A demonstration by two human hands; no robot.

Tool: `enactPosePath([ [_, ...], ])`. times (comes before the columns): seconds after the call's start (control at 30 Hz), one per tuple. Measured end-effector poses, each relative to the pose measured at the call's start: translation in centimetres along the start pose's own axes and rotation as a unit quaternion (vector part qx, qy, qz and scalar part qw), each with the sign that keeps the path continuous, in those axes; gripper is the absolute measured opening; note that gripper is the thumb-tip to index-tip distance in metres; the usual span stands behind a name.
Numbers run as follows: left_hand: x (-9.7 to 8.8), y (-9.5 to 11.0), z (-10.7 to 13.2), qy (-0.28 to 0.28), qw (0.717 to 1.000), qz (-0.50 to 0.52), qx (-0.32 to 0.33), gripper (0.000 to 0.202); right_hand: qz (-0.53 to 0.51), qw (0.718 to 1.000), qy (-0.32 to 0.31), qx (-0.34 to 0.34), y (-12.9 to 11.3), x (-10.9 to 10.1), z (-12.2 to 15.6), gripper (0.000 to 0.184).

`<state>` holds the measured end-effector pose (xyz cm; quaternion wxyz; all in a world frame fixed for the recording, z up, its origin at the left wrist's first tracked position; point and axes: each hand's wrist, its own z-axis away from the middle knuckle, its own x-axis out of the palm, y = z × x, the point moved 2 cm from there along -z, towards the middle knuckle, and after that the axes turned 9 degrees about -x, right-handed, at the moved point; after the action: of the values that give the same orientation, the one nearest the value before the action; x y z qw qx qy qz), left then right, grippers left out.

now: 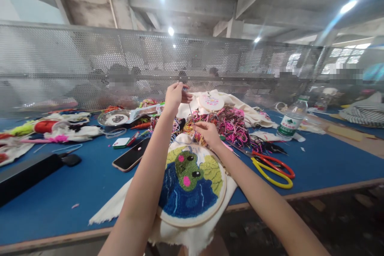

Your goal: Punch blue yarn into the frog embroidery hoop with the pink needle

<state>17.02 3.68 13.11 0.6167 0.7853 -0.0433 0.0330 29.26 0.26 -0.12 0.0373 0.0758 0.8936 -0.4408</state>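
My left hand (pixel 177 97) is raised above the pile of yarn, its fingers closed on a thin dark strand of yarn (pixel 190 109) that hangs down from it. Lower and to the right, my right hand (pixel 207 133) pinches at the lower end of the strand, just over the tangled yarn (pixel 232 122). Below my hands, an embroidery hoop (pixel 221 200) leans at the table's front edge. The stretched cloth carries a green face with pink cheeks, dark blue areas and yellow-green patches. White cloth (pixel 115 204) spreads out around the hoop.
Scissors (pixel 271 170) with red and yellow handles lie right of the hoop. Beyond them stands a plastic bottle (pixel 289 122). At left are a phone (pixel 132 156), a small green-and-white box (pixel 121 143), a metal dish (pixel 105 119) and a long black object (pixel 30 174). A perforated metal screen (pixel 144 60) rises behind.
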Motion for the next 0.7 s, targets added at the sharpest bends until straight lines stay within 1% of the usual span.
enactPosePath([
  [0.1, -0.6, 0.2, 0.1, -0.028, 0.999, 0.022, -0.018, 0.030, -0.042, 0.999, 0.002, 0.024, 0.1, 0.0, -0.1, 0.025],
  [0.2, -1.1, 0.1, 0.0, -0.072, 0.996, 0.052, -0.003, 0.026, -0.068, 0.997, 0.007, 0.037, 0.0, -0.1, 0.0, 0.025],
  [0.27, -1.4, -0.2, -0.2, -0.070, 0.995, 0.076, 0.009, 0.019, -0.080, 0.996, 0.011, 0.039, -0.1, -0.1, 0.0, 0.025],
  [0.37, -1.7, -0.6, -0.5, -0.036, 0.993, 0.113, 0.012, 0.009, -0.088, 0.995, 0.018, 0.037, -0.1, -0.1, 0.0, 0.025],
  [0.4, -1.8, -0.7, -0.6, -0.034, 0.992, 0.123, 0.012, 0.006, -0.089, 0.995, 0.020, 0.036, -0.1, -0.1, 0.0, 0.024],
  [0.7, -2.3, -1.3, -1.2, -0.089, 0.982, 0.166, 0.000, 0.003, -0.091, 0.995, 0.011, 0.038, -0.1, -0.1, 0.0, 0.023],
])
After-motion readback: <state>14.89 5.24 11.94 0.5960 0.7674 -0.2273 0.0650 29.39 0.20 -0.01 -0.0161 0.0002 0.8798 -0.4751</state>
